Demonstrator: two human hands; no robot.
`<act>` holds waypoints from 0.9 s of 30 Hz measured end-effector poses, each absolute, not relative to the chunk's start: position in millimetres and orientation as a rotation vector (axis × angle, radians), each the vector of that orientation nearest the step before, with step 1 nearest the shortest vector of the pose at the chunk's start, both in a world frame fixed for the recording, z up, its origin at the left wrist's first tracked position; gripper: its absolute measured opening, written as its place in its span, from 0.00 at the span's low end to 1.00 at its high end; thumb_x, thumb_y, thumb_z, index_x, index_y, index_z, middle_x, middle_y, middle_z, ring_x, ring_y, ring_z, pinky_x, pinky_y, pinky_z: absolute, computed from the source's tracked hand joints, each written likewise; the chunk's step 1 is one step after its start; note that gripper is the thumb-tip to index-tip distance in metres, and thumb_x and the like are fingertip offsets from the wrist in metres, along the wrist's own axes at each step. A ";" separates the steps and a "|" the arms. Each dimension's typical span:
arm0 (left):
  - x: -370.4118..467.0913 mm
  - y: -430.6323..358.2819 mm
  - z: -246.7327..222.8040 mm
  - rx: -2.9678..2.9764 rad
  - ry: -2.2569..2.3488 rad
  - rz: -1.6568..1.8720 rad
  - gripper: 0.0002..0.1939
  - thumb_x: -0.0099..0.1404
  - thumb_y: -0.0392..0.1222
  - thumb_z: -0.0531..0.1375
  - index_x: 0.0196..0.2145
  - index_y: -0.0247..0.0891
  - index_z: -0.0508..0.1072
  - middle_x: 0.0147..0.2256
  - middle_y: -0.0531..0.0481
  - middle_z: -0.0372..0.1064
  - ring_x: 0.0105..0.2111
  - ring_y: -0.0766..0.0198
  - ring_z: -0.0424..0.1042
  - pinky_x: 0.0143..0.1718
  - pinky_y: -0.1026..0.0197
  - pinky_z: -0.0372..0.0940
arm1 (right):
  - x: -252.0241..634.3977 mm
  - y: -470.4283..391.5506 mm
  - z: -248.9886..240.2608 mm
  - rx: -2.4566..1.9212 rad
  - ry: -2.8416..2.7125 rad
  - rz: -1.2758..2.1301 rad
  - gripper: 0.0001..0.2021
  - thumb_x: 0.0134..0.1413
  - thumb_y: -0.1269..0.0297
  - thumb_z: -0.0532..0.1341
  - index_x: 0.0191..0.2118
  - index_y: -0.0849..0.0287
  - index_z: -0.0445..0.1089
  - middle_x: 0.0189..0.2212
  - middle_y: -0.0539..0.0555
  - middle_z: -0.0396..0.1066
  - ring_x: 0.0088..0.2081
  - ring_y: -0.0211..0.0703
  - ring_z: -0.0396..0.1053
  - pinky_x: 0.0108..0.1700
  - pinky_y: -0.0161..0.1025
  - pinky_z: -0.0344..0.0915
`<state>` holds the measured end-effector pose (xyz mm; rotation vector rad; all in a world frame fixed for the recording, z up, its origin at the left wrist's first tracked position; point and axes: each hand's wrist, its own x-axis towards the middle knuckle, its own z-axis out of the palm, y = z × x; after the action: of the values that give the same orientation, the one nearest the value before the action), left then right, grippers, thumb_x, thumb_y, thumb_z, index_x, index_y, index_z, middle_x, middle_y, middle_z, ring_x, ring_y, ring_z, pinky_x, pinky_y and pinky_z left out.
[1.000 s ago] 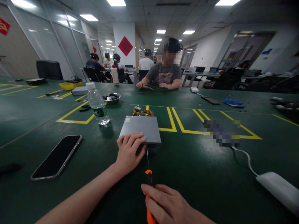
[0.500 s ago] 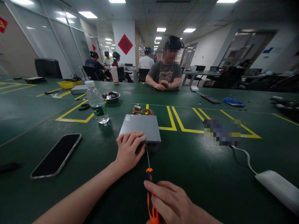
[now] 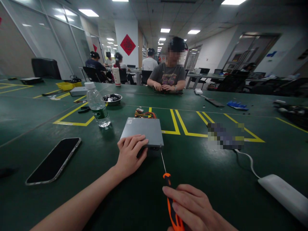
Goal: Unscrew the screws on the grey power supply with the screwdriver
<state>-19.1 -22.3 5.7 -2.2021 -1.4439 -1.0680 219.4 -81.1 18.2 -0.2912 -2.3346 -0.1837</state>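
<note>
A grey metal computer power supply lies flat on the green table, its bundle of coloured wires behind it. My left hand grips its near left part, fingers over the top and thumb at the front side. In my right hand is a screwdriver with an orange and black handle, the fingers closed round it. Its thin shaft points away from me, and the tip meets or nearly meets the power supply's near right corner; exact contact is too small to tell.
A water bottle and a phone are on the left. Behind stand a metal bowl and a yellow tray. At right, a white power bank is cabled to a blurred device. Across the table sits a person.
The screwdriver in my right hand has moved right, its tip going from the middle of the power supply's front side to the right corner. My left hand stays on the power supply.
</note>
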 end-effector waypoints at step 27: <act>-19.7 -23.7 8.8 -2.211 -1.438 -1.086 0.11 0.62 0.40 0.56 0.43 0.46 0.67 0.46 0.50 0.70 0.48 0.57 0.65 0.45 0.50 0.49 | 220.4 -79.1 22.7 -0.319 -2.308 -0.209 0.13 0.60 0.60 0.55 0.45 0.65 0.59 0.38 0.62 0.74 0.42 0.40 0.72 0.45 0.36 0.67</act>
<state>-19.7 -23.7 8.8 -2.2107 -1.4382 -1.0856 220.4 -79.1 22.7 -0.3190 -2.3078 -0.2092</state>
